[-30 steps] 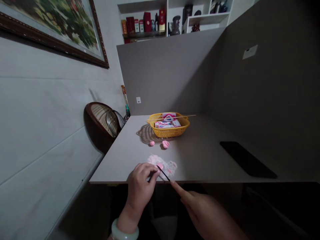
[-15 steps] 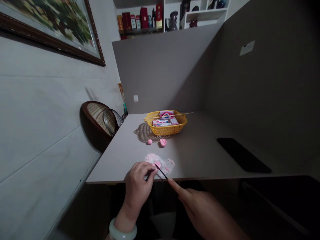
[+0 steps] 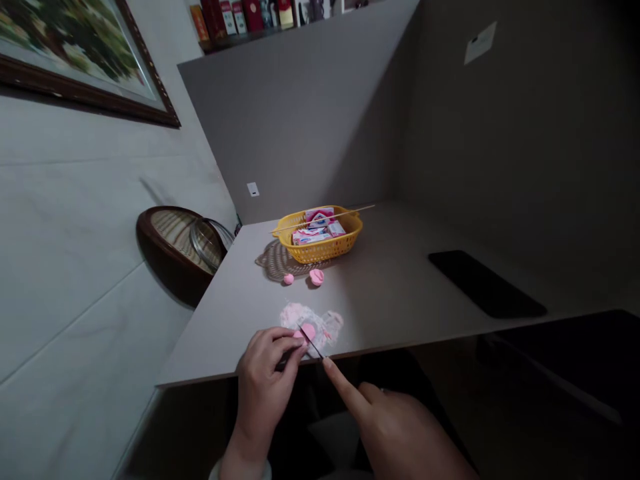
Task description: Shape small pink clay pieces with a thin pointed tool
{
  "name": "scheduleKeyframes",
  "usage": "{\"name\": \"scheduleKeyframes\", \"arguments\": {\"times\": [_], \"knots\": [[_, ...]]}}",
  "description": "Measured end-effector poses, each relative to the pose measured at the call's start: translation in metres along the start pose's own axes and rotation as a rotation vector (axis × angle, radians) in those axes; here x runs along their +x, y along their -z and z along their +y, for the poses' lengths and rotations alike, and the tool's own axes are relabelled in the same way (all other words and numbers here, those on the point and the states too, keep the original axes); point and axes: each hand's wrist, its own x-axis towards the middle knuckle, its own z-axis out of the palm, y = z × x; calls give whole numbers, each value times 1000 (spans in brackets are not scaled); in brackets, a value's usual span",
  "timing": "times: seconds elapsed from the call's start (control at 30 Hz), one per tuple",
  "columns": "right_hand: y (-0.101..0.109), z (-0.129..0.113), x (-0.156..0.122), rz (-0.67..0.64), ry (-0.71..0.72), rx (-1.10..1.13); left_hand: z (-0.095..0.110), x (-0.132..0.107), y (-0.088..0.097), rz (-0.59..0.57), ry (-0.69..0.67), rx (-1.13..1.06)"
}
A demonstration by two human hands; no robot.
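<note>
At the table's near edge, my left hand (image 3: 270, 367) pinches a small, smooth pink piece (image 3: 309, 331), which looks like soap or clay, between thumb and fingers. My right hand (image 3: 387, 417) is closed around a knife (image 3: 314, 348), its index finger stretched along the thin dark blade. The handle is hidden inside that hand. The blade's tip lies against the pink piece; how deep it cuts I cannot tell. Under and around the piece spreads a heap of pale pink shavings (image 3: 296, 313). Farther back lie a small pink ball (image 3: 289, 279) and a larger folded pink lump (image 3: 317, 277).
A yellow plastic basket (image 3: 325, 252) holds pink-and-white boxes (image 3: 320, 233), with a thin stick (image 3: 367, 207) across its rim. A dark flat slab (image 3: 485, 283) lies on the table (image 3: 380, 293) at right. Left of the table leans a round wooden-rimmed object (image 3: 155, 250).
The camera view has tilted and shifted, so the scene sits differently in the picture. More of the pink piece's flat face shows beside the blade. Both hands keep their holds.
</note>
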Motion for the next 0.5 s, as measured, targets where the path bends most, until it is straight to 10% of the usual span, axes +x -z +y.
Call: {"name": "scheduleKeyframes", "arguments": {"times": [0.5], "knots": [[-22, -6, -4, 176, -6, 44, 1, 1, 3, -33, -17, 22]]}}
